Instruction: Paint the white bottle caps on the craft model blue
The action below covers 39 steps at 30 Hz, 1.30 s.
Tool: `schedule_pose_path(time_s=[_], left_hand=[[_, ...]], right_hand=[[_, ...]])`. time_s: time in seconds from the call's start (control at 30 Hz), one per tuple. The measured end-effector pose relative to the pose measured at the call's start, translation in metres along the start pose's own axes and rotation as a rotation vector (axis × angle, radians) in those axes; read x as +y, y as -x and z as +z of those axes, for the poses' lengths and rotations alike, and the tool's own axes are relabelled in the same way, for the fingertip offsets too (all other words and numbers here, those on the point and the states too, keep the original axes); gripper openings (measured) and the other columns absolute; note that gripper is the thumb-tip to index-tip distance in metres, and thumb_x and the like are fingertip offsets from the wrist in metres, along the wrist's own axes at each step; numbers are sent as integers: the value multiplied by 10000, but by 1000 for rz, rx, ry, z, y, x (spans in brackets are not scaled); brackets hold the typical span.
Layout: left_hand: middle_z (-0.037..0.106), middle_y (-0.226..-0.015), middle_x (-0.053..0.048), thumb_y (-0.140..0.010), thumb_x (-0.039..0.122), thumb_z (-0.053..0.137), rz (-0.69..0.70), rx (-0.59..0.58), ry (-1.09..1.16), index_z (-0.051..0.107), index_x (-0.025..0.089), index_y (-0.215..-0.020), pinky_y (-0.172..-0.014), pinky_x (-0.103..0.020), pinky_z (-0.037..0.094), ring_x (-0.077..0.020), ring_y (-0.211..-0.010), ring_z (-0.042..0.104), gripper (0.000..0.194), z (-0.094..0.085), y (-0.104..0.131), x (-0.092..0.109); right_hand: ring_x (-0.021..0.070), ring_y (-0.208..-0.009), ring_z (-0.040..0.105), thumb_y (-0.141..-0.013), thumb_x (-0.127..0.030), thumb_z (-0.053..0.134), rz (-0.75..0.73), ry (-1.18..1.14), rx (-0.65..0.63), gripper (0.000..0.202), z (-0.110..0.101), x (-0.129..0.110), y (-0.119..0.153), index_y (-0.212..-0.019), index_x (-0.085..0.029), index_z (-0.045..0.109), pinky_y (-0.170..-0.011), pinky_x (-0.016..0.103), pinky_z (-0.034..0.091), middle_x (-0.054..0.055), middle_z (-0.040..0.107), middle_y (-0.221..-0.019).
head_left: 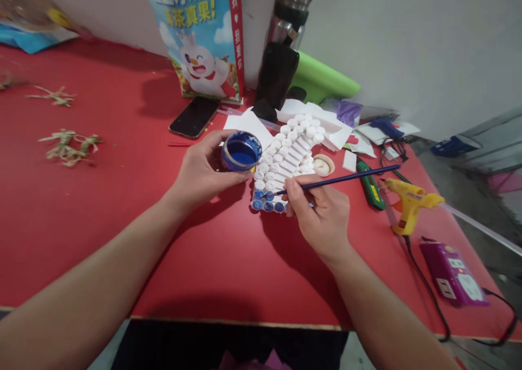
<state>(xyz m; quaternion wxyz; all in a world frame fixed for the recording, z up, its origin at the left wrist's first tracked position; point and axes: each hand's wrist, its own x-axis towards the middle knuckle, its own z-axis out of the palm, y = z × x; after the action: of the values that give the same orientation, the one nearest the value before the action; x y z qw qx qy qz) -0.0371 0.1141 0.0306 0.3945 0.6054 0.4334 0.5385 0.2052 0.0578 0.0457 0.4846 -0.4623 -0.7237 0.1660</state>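
My left hand (207, 166) is wrapped round a small jar of blue paint (242, 151), tilted so the paint inside shows. Between the fingers of my right hand (320, 212) is a thin dark blue paintbrush (346, 178). Its tip meets the near end of a white model staircase (287, 155), built of rolled paper pieces with flat steps up the middle. Several roll ends at the near left corner are blue; the others I can see are white. Part of the model's right side is hidden behind my right hand.
At the right lie a yellow glue gun (411, 202), a green utility knife (370, 186) and a purple power strip (453, 275) with cords. A jar lid (323, 165) sits beside the model. Behind are a phone (194, 117), a printed bag (204, 43) and paper scraps. Straw pieces (73, 146) lie left.
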Motion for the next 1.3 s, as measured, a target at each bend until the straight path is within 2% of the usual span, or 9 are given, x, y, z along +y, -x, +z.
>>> schedule_pose_path(time_s=[0.2,0.3,0.47,0.7,0.83,1.1,1.3], left_hand=[[866,-1277,-108,-656,375,1122,18,-12,-20,802,228,-1291,-1090,-507,693,-374,-1233,814,726,-1,-1,-2],[862,-1308,-109,-658,383,1126,17,-7,-18,802,233,-1288,-1131,-524,682,-383,-1267,806,725,-1,-1,-1],[866,-1295,-102,-652,382,1134,8,-13,-18,804,235,-1288,-1104,-494,692,-365,-1249,811,732,-1,-1,-1],[871,-1278,-100,-653,355,1128,3,3,-1,811,232,-1295,-1084,-492,698,-359,-1217,819,726,0,0,-2],[863,-1295,-104,-657,363,1121,8,-2,-22,807,231,-1302,-1095,-503,695,-366,-1232,815,729,-1,0,-1],[860,-1324,-110,-670,377,1123,4,5,-20,803,231,-1308,-1137,-527,680,-380,-1274,805,728,0,2,1],[866,-1282,-99,-658,357,1129,-8,5,-8,811,230,-1304,-1084,-495,695,-359,-1221,815,731,-1,1,0]], right_hand=[[120,-489,645,-1146,-325,699,5,-37,-24,215,1,-1,0,-951,-250,749,-529,276,495,-60,699,-628],[127,-495,646,-1151,-334,690,6,-14,-18,235,0,1,-1,-937,-251,738,-530,284,486,-55,695,-627],[137,-554,678,-1173,-342,672,-31,13,31,223,-4,-1,-1,-974,-262,731,-574,299,533,-35,756,-711],[140,-511,656,-1169,-381,682,11,-11,-28,252,-1,0,-1,-950,-270,740,-535,306,506,-48,718,-644],[154,-543,685,-1169,-394,676,13,-4,-4,255,-1,0,-1,-955,-273,743,-555,317,529,-32,758,-684],[127,-509,658,-1169,-391,675,-9,-1,-13,255,0,-1,1,-974,-250,762,-545,282,499,-47,723,-639],[149,-549,693,-1171,-382,672,-8,-8,-5,238,0,-1,-1,-973,-271,745,-559,307,535,-32,760,-692]])
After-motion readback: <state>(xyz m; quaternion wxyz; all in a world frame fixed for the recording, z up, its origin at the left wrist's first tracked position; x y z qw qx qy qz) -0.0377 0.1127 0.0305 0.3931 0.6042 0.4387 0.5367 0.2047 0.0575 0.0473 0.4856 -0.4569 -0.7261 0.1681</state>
